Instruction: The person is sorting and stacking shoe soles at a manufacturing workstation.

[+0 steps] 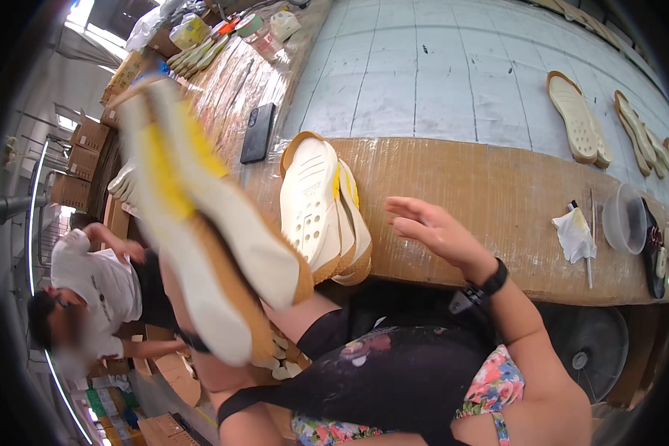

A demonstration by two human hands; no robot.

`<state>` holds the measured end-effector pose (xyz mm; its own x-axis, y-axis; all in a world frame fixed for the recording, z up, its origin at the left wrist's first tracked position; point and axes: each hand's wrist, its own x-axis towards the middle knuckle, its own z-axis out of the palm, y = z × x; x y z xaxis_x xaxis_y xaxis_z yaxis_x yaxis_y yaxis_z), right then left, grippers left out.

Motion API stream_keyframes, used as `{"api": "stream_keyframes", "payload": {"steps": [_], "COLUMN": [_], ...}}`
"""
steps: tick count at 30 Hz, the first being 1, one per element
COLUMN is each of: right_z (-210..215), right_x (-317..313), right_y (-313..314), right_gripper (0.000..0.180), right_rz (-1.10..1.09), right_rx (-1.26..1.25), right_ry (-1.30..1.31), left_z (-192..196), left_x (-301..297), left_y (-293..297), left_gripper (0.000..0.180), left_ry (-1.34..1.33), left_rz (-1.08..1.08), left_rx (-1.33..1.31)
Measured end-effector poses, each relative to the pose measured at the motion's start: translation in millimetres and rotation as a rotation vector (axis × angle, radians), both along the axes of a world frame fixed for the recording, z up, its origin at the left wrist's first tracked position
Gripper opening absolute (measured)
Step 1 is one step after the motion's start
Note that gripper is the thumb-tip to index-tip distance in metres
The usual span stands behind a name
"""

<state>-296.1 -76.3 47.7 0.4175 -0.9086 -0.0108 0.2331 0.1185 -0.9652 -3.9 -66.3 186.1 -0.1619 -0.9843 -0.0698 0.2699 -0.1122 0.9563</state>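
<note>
A pair of shoe soles [219, 290], off-white with yellow bands and tan edges, is raised at the left, blurred by motion. My left hand [174, 293] grips them from behind; its fingers are mostly hidden by the soles. My right hand [435, 232] hovers over the table's front edge, fingers stretched out, holding nothing. Between my hands, a small group of similar soles [310, 201] leans together on the cardboard-covered table, the front one showing round holes and grooves. The right hand is just right of this group, not touching it.
A black phone [258, 134] lies behind the soles. More soles [574, 119] rest at the far right, near a clear plastic bowl [624, 218], a white cloth [574, 235] and a thin stick [592, 256]. Another person [100, 279] in a white shirt is at the left, beside boxes [89, 137].
</note>
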Motion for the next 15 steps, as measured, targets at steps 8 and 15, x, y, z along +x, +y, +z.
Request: {"api": "stream_keyframes", "payload": {"steps": [8, 15], "right_z": [-20.3, -18.7], "right_x": [84.0, 97.5], "right_y": [-6.8, -7.0], "right_gripper": [0.062, 0.059], "right_rz": [-0.075, -0.102], "right_rx": [0.074, -0.058], "right_ry": [-0.027, 0.187], "left_z": [-49.1, -76.8], "left_x": [26.1, 91.3], "left_y": [-22.2, 4.4], "left_gripper": [0.026, 0.032], "left_ry": [0.009, 0.113], "left_rz": [0.307, -0.073], "left_rx": [0.263, 0.368]}}
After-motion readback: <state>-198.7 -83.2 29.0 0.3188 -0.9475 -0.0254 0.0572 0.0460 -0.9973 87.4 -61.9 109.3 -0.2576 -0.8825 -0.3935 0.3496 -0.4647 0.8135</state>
